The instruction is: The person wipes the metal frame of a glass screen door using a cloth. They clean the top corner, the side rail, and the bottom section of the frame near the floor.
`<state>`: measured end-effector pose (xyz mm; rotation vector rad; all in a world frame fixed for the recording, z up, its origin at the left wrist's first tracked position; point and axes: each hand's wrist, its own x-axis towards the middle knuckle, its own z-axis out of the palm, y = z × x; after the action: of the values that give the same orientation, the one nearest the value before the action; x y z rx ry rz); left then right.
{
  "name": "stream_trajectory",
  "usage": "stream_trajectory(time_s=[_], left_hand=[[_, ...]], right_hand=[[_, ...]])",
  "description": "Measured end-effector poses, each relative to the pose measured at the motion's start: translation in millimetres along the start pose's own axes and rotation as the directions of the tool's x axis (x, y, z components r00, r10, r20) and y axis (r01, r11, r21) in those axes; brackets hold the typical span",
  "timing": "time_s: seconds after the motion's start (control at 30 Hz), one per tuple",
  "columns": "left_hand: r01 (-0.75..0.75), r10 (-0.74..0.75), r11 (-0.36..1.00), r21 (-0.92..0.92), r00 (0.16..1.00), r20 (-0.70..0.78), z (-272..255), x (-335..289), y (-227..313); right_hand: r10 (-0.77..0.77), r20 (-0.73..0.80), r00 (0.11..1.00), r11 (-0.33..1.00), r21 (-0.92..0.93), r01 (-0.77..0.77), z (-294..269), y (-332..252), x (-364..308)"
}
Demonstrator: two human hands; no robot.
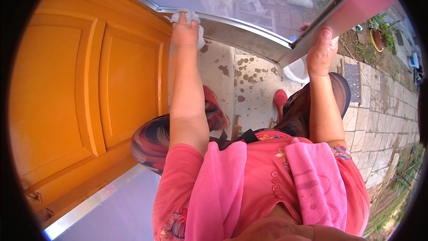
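Note:
My left hand (185, 35) is closed on a whitish-grey rag (200, 40), pressed against the lower metal rail near the corner of a screen door (243, 40). The index finger lies stretched over the rag. At the door's outer upright edge, my right hand (322, 56) grips the metal frame, its thumb on the near side and its fingers mostly hidden behind. Fine mesh (267, 0) fills the frame above the rail. A white bucket (298, 70) stands on the ground below the frame's outer corner, partly hidden by it.
A panelled orange wooden door (131, 71) takes up the left side. Dark wet spots mark the concrete step (247, 78) between my feet. Stone paving (379, 102) runs along the right, with a grey mat (352, 82) and a potted plant (377, 40). A pink towel (218, 183) hangs round my neck.

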<state>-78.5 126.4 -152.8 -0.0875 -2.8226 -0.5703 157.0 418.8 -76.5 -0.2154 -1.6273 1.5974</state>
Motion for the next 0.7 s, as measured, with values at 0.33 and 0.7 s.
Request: stream_trajectory(time_s=[0.33,0.7], left_hand=[[-0.436,0.496,0.816,-0.379,0.865,0.072,16,-147,120],[-0.326,0.33,0.919,-0.22,0.944,-0.022,21,-96,74]], right_hand=[[0.008,-0.007,1.0,1.0,0.011,-0.007,-4,8,9],[-0.024,0.04,0.999,0.997,0.072,0.021,-3,4,10]])
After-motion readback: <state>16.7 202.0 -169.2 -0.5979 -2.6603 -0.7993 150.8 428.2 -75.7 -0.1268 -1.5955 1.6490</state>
